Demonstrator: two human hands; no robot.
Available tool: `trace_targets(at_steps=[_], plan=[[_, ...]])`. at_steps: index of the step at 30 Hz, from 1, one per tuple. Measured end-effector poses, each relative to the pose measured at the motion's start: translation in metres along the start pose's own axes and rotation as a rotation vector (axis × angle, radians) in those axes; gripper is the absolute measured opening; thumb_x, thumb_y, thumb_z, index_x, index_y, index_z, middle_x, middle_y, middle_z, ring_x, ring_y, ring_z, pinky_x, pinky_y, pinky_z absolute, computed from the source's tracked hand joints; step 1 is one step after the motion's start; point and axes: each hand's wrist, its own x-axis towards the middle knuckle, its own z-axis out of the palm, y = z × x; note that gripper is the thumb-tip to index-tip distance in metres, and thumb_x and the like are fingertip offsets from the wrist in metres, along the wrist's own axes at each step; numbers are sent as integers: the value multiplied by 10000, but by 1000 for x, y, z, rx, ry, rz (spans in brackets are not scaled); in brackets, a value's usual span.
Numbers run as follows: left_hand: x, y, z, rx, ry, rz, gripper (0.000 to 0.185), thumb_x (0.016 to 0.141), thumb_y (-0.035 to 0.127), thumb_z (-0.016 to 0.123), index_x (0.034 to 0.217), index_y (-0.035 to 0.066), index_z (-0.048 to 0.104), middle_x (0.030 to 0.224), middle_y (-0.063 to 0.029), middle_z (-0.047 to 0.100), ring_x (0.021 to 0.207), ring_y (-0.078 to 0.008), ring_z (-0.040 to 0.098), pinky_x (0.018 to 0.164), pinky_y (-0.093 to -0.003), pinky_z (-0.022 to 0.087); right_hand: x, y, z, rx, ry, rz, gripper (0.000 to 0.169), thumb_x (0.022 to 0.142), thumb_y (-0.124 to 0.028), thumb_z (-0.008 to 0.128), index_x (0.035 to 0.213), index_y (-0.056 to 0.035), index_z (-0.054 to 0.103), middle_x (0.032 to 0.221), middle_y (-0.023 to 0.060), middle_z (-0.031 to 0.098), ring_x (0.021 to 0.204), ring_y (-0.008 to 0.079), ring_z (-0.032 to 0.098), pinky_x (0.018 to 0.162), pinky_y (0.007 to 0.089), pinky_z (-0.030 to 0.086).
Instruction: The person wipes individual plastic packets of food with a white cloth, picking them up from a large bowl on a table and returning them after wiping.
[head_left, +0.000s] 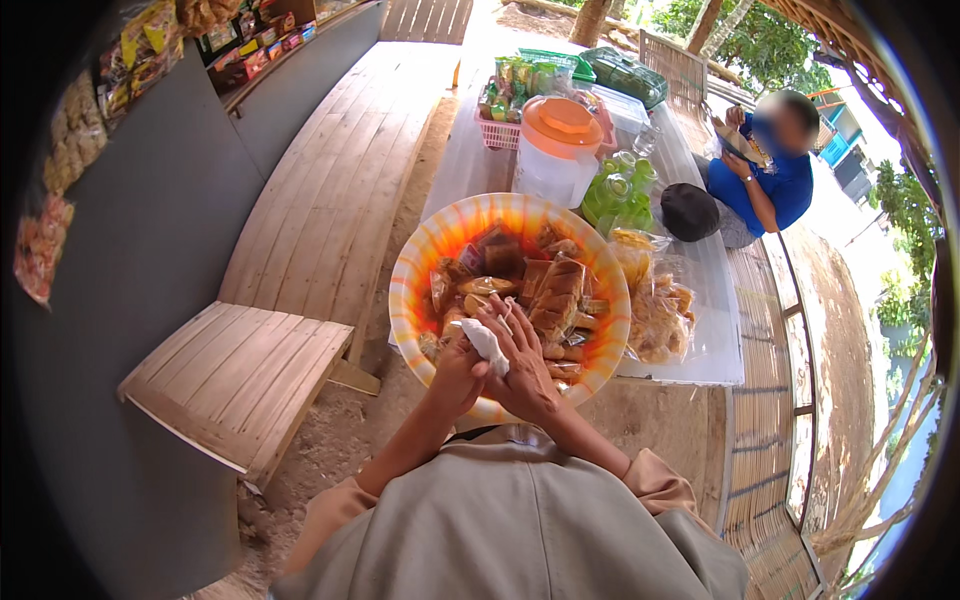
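My left hand (456, 376) grips a crumpled white tissue or cloth (486, 345) above the near side of a large orange-and-white basin (401, 300). Against that white piece lies my right hand (519, 364), its fingers stretched out and slightly apart. The basin holds several plastic-wrapped snacks, among them a browned bread loaf (557, 296) just beyond my right fingers. A dark brown wrapped cake (501, 259) sits farther back in it. My hands hide part of the packets beneath them.
On the table (709, 330) stand a plastic jug with an orange lid (562, 142), green glass bottles (619, 187), a pink basket (499, 135) and bagged crackers (660, 319). A wooden bench (330, 187) runs along the left. A person in a blue shirt (780, 187) sits at right, beside a dark cap (690, 212).
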Motion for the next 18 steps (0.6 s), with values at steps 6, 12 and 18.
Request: trace_targets(at_steps=[6,12,18], plan=[[-9,0,22,9,64,-53,395,893,-1,498,1275,20,399,1161,-110,550,1043,-192,574,916,-333,485,22,28,-21,449,115,485,378,942,-213,439,1247,7,476,1214,196,511,1093,325,503,915,354,405],[-2,3,25,-119,63,-17,356,967,181,385,1293,39,392,1226,-106,520,1064,-198,564,943,-359,451,10,5,-8,-95,169,-66,475,870,-144,529,1325,-56,423,1393,155,377,1312,310,323,1061,443,259],[-5,-3,12,-176,-68,-65,426,992,348,289,1302,78,399,1293,-86,477,1175,-180,474,990,-341,384,19,14,5,-50,124,73,434,836,-198,551,1235,-39,491,1433,122,329,1364,283,237,1092,466,159]])
